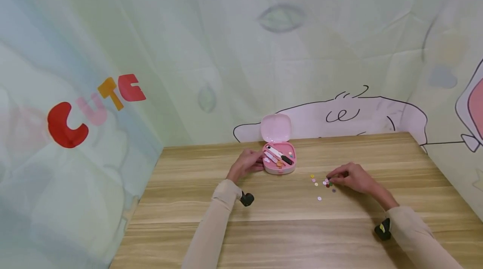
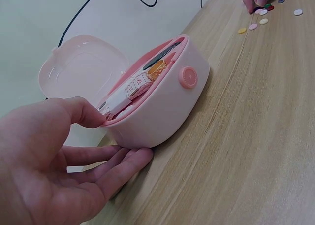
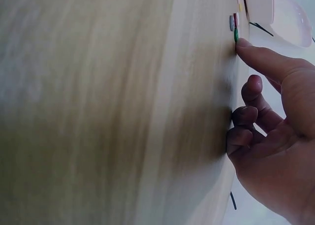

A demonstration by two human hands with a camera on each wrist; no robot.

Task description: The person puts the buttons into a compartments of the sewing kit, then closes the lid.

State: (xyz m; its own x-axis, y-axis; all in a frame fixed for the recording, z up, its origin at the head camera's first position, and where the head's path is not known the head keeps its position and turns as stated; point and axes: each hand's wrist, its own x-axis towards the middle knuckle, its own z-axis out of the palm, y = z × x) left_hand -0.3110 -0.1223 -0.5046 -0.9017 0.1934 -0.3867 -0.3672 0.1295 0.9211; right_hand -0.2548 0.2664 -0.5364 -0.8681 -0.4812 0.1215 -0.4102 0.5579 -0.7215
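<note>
The left hand (image 1: 248,162) held the pink box (image 1: 271,171), thumb on its rim, fingers low by its side; the right hand (image 1: 352,178) had its fingertips down at the little heap of buttons (image 1: 328,185), but I could not tell if it pinched one; the flat, round buttons lay just left of those fingertips, nearer the right hand; the box sat farther left and back on the table (image 1: 286,239).

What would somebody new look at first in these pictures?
Probably the big, colourful word CUTE, on the left of the head view. Next might come the open pink box at the table's back edge, with the left hand holding its side. Tiny bright buttons lie by the right hand's fingertips.
</note>
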